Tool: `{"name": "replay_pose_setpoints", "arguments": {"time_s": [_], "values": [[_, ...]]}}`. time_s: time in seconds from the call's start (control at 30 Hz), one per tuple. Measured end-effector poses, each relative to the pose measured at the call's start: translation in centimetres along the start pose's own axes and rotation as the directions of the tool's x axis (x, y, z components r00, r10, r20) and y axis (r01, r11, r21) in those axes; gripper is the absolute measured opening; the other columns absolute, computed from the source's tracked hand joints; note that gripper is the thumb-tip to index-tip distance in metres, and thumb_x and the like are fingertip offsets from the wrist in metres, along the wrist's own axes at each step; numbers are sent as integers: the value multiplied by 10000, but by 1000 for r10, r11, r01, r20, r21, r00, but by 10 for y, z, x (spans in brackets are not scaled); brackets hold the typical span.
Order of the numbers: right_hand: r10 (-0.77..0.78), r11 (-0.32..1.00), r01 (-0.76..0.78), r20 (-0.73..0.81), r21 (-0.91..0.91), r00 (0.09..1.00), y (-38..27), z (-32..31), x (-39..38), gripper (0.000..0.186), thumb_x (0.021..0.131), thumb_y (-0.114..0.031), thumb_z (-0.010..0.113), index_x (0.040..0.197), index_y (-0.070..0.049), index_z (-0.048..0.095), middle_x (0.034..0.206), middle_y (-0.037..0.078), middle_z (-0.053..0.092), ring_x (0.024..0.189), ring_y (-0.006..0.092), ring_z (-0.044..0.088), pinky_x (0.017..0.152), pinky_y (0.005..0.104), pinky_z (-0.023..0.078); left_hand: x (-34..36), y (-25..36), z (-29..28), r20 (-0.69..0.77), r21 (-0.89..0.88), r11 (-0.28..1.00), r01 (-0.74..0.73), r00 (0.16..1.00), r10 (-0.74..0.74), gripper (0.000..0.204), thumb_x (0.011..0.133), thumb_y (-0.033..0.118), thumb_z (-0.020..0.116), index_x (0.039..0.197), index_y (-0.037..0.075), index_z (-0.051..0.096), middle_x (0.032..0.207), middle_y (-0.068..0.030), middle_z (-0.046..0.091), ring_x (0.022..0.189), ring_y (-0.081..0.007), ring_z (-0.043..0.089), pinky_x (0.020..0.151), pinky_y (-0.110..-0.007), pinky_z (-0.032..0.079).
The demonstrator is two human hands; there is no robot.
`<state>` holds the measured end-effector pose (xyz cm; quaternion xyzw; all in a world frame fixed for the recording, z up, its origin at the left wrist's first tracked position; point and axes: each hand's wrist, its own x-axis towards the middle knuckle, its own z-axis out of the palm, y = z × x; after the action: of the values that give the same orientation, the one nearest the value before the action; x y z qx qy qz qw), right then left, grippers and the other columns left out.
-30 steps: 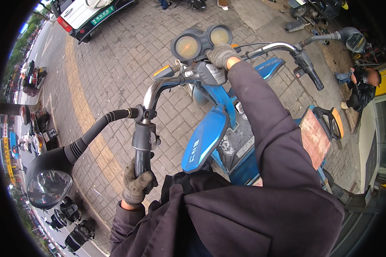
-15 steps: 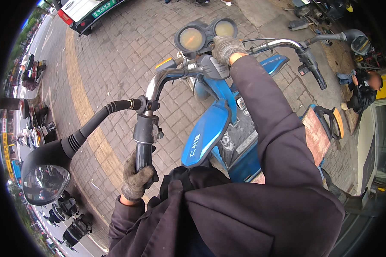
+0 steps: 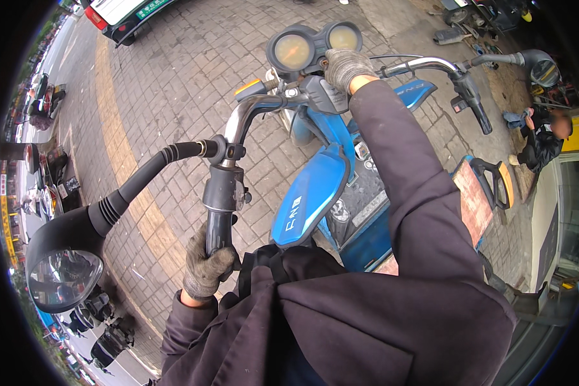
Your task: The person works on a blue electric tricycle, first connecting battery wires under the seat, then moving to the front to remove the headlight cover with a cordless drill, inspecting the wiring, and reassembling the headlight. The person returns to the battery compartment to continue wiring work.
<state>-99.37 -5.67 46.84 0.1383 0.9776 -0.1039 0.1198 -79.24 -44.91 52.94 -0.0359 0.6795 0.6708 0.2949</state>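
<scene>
My gloved left hand (image 3: 207,267) is closed round the black left grip (image 3: 219,235) of a blue vehicle's chrome handlebar (image 3: 241,122). My gloved right hand (image 3: 347,68) is closed at the underside of the round twin-gauge cluster (image 3: 293,51); what its fingertips hold is hidden. Below that hand are a black centre cover (image 3: 316,91) and a blue panel (image 3: 303,198). The right grip (image 3: 479,116) is free of any hand. A black mirror (image 3: 63,278) stands out beside my left hand.
Brick paving (image 3: 154,103) surrounds the vehicle. A white vehicle (image 3: 133,9) stands at top left, parked two-wheelers (image 3: 51,174) line the left. At right, a person in dark clothes (image 3: 542,138) sits by a yellow object (image 3: 578,132), with machinery (image 3: 469,32) above.
The gauge cluster has shifted slightly right and up in the picture, my right hand moving with it. The left grip has shifted a little right. Both hands keep their closed posture.
</scene>
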Motion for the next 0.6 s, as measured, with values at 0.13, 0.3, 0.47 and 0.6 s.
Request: {"name": "replay_pose_setpoints", "arguments": {"time_s": [0.13,0.3,0.47,0.6], "values": [[117,974,-118,17,195,993,4,5,8,388,925,-325,504,1133,-54,688,1198,207,640,1128,355,611,945,446,479,1,1,-1,7,5,1000,16,1000,-17,961,676,507,836,1297,-117,451,598,-59,590,445,-109,510,415,-216,339],[28,808,-123,172,576,985,13,24,19,449,952,-395,491,880,12,665,702,126,654,533,219,626,506,386,518,1,2,-1,8,-9,1000,9,1000,-9,968,674,507,834,1294,-128,446,597,-66,594,443,-108,510,411,-218,334],[94,615,-157,126,772,988,21,28,4,449,938,-438,554,929,0,654,698,92,628,524,182,597,480,329,502,4,2,-3,51,-11,1000,0,999,1,974,677,504,833,1299,-134,438,603,-65,589,449,-108,514,413,-219,337],[136,629,-145,75,764,988,16,29,-12,518,911,-502,583,994,3,665,748,108,647,559,180,600,531,333,511,4,1,-2,67,-22,999,-29,997,31,954,694,493,828,1309,-121,435,626,-70,590,448,-106,504,412,-221,337]]}}
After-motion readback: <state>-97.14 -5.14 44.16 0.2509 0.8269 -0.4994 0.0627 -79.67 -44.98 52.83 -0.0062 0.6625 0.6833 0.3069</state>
